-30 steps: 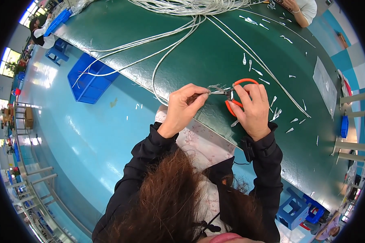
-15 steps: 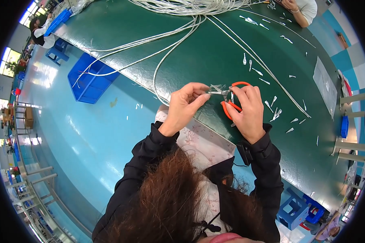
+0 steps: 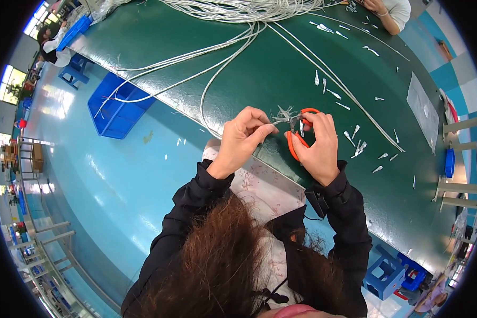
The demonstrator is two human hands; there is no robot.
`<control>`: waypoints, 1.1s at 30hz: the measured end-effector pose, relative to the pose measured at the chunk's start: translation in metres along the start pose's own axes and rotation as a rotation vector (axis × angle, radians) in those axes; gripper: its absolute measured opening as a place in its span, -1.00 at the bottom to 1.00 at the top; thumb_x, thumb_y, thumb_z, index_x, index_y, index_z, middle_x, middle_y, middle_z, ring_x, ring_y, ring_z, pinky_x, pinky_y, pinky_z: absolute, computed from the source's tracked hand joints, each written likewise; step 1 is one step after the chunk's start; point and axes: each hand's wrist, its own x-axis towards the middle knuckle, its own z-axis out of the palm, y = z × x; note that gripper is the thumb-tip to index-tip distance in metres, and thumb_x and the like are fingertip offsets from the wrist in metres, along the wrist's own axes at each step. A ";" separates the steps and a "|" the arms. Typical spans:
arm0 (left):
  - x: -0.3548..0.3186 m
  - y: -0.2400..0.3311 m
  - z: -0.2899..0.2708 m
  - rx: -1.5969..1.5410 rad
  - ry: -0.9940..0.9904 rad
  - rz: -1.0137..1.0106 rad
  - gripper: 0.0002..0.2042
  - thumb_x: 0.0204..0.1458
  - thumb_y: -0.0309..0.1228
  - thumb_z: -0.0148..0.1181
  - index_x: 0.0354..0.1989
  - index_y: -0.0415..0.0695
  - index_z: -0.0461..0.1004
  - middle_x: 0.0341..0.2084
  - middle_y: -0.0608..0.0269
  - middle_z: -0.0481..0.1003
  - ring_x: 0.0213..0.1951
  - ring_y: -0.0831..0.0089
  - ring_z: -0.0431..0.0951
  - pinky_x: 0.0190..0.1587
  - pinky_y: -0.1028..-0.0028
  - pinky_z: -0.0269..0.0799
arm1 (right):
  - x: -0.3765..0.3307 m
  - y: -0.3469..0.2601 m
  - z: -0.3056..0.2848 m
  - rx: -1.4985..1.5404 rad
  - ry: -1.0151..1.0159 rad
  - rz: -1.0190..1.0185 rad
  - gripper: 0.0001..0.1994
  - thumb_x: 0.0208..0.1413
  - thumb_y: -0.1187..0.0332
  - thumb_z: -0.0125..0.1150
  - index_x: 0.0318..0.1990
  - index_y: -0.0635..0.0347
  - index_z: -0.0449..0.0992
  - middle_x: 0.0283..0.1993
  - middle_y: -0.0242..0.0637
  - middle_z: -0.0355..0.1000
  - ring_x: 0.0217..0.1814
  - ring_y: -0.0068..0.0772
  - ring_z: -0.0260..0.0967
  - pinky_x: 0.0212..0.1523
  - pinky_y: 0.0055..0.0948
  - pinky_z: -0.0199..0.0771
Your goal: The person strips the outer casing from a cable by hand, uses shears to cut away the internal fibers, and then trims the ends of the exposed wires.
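L hand [image 3: 244,139] pinches a cable end [image 3: 277,122] by the bench's [image 3: 238,95] near edge, R hand [image 3: 319,151] grips orange-handled snips [image 3: 291,143] at its frayed strands [image 3: 285,112], so this trim's prob. unfinished, tho white scraps [image 3: 359,149] toward the bench's right edge suggest prev. cuts done.

i hold the scissors [image 3: 294,123] with their orange handles spread apart and the short metal blades pointing left, toward the cable [image 3: 279,122] i pinch. it is thin and pale, its end frayed into wispy silvery strands that fan out at the blades.
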 end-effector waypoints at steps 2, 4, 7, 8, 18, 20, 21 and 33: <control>0.001 0.001 0.000 0.031 -0.008 0.011 -0.87 0.11 -0.57 0.11 -0.21 -0.23 0.32 -0.42 0.16 0.57 -0.49 0.68 0.38 -0.42 0.67 0.30 | -0.002 0.002 0.002 0.047 -0.021 0.065 -0.64 -0.23 0.49 0.34 -0.19 0.28 0.41 -0.36 -0.29 0.30 -0.32 -0.31 0.21 -0.29 -0.41 0.26; 0.001 0.001 0.000 0.023 -0.012 0.013 -0.87 0.11 -0.57 0.10 -0.19 -0.24 0.33 -0.41 0.16 0.57 -0.49 0.68 0.38 -0.42 0.67 0.30 | -0.002 0.002 0.003 0.069 -0.026 0.099 -0.64 -0.22 0.48 0.34 -0.19 0.28 0.41 -0.36 -0.29 0.31 -0.32 -0.31 0.21 -0.29 -0.41 0.26; 0.002 0.001 0.001 0.006 -0.020 0.012 -0.84 0.11 -0.58 0.09 -0.14 -0.25 0.35 -0.39 0.14 0.58 -0.50 0.67 0.37 -0.42 0.66 0.30 | -0.002 0.001 0.003 0.044 -0.023 0.123 -0.67 -0.20 0.46 0.33 -0.21 0.28 0.40 -0.36 -0.30 0.31 -0.32 -0.33 0.21 -0.29 -0.40 0.27; 0.003 -0.001 0.001 -0.035 -0.020 0.016 -0.84 0.10 -0.57 0.10 -0.14 -0.25 0.37 -0.40 0.17 0.58 -0.51 0.69 0.36 -0.43 0.68 0.30 | -0.002 0.001 0.003 0.044 -0.018 0.127 -0.67 -0.20 0.46 0.33 -0.21 0.28 0.40 -0.36 -0.30 0.31 -0.32 -0.33 0.21 -0.29 -0.40 0.27; 0.004 -0.007 0.005 -0.080 0.016 0.012 -0.81 0.10 -0.58 0.09 -0.11 -0.29 0.45 -0.35 0.13 0.58 -0.50 0.65 0.37 -0.41 0.66 0.33 | -0.005 0.002 0.007 -0.017 0.037 0.089 -0.68 -0.20 0.45 0.31 -0.24 0.29 0.40 -0.39 -0.27 0.28 -0.33 -0.29 0.19 -0.31 -0.36 0.25; 0.004 -0.008 0.006 -0.085 0.018 0.010 -0.81 0.10 -0.58 0.10 -0.11 -0.29 0.45 -0.36 0.15 0.58 -0.50 0.67 0.37 -0.41 0.67 0.33 | -0.005 0.002 0.008 -0.036 0.059 0.062 -0.69 -0.21 0.45 0.30 -0.24 0.29 0.40 -0.40 -0.26 0.27 -0.33 -0.28 0.19 -0.31 -0.36 0.25; 0.004 -0.009 0.007 -0.097 0.022 0.006 -0.80 0.10 -0.59 0.10 -0.10 -0.29 0.45 -0.37 0.17 0.58 -0.50 0.68 0.37 -0.42 0.68 0.33 | -0.005 0.002 0.007 -0.025 0.056 0.067 -0.69 -0.21 0.45 0.30 -0.25 0.29 0.40 -0.40 -0.26 0.27 -0.33 -0.28 0.19 -0.31 -0.36 0.25; 0.006 0.000 0.008 -0.110 0.014 -0.035 -0.81 0.11 -0.56 0.09 -0.10 -0.27 0.47 -0.39 0.19 0.57 -0.51 0.67 0.36 -0.45 0.67 0.27 | -0.006 0.003 0.011 0.108 0.035 0.167 -0.70 -0.20 0.43 0.30 -0.26 0.28 0.40 -0.41 -0.27 0.27 -0.34 -0.28 0.19 -0.32 -0.36 0.25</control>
